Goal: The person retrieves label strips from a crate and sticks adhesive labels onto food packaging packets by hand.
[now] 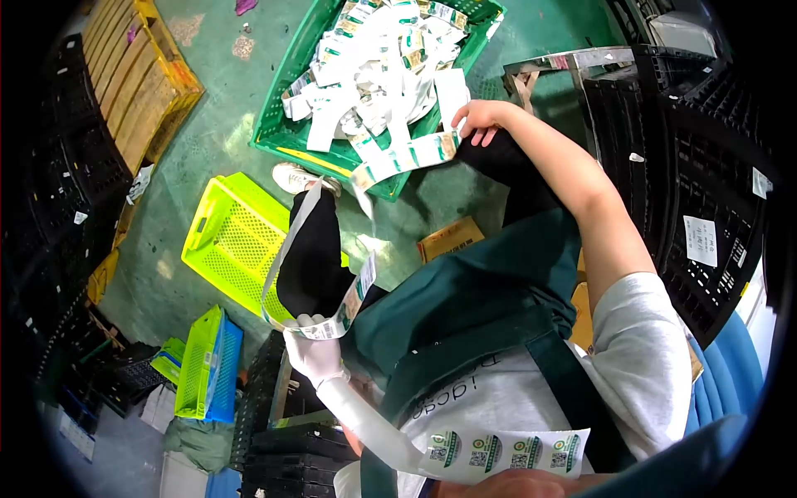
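My left hand (315,355), in a white glove, is low at the left, its fingers closed on a strip of printed labels (355,300). A long white tail of this strip loops up past my knee. My right hand (483,120) is bare and sits at the near right edge of a green crate (286,143). Its fingers are bent, with thumb and fingertips on another label strip (415,154) that hangs over the crate's rim. A tangled heap of label strips (386,62) fills the crate. Four-figure detail on the labels is too small to read.
A yellow-green basket (217,241) stands left of my leg, and a cardboard box (450,239) lies between my legs. A wooden pallet (137,91) is at upper left. Black crates (706,199) rise at right. A sheet of round QR labels (505,453) shows near my chest.
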{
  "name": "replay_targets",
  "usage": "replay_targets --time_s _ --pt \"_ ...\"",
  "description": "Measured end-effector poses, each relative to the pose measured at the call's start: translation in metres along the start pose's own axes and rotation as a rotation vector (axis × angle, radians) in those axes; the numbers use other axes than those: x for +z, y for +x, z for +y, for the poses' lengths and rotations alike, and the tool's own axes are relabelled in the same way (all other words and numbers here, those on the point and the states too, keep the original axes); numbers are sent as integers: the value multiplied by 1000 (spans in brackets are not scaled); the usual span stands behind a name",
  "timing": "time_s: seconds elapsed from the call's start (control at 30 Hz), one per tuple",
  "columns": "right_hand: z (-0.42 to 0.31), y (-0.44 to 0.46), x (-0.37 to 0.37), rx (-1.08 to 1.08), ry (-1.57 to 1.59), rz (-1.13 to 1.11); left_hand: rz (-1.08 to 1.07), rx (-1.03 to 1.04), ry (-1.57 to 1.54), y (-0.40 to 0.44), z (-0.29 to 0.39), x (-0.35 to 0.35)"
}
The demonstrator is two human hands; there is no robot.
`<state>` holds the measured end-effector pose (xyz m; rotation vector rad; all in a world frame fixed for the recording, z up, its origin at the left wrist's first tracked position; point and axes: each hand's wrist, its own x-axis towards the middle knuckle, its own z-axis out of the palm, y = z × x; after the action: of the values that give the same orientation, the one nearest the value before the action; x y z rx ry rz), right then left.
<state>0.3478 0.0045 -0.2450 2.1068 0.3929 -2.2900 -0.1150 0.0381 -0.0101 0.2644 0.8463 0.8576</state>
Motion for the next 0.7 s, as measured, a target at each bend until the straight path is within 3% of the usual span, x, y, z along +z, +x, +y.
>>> replay_targets --time_s 0.07,0.13,0.2,0.23,0.27,0.33,0.4,0.47,0.57,0.63,0.67,0.7 --pt "12 19 6 -65 -89 73 363 51 -28 0 6 13" --pt "22 50 13 -246 -364 405 255 99 -79 -2 15 -7" --pt "21 56 30 -340 -223 1108 320 159 -143 -3 28 -8" --pt "16 63 32 -266 -150 1221 327 178 -150 -4 35 -11" --pt "11 72 30 -188 -75 1330 -15 125 -216 -2 44 -30" --pt "9 85 15 -100 58 1215 149 208 -273 -13 57 -50" --pt "17 96 -8 -86 164 769 142 228 21 -11 62 1" --pt "3 89 -20 -183 -91 844 197 237 -270 -10 75 -9" --pt "-38 60 -64 -517 129 923 190 361 -156 -8 80 -8" --pt "-93 -33 -89 -845 233 947 283 523 348 -4 77 -2" --pt "-110 -36 -112 -845 327 985 240 470 197 -3 80 11" --pt "-140 -98 -113 -1027 258 899 206 416 46 -2 82 23"
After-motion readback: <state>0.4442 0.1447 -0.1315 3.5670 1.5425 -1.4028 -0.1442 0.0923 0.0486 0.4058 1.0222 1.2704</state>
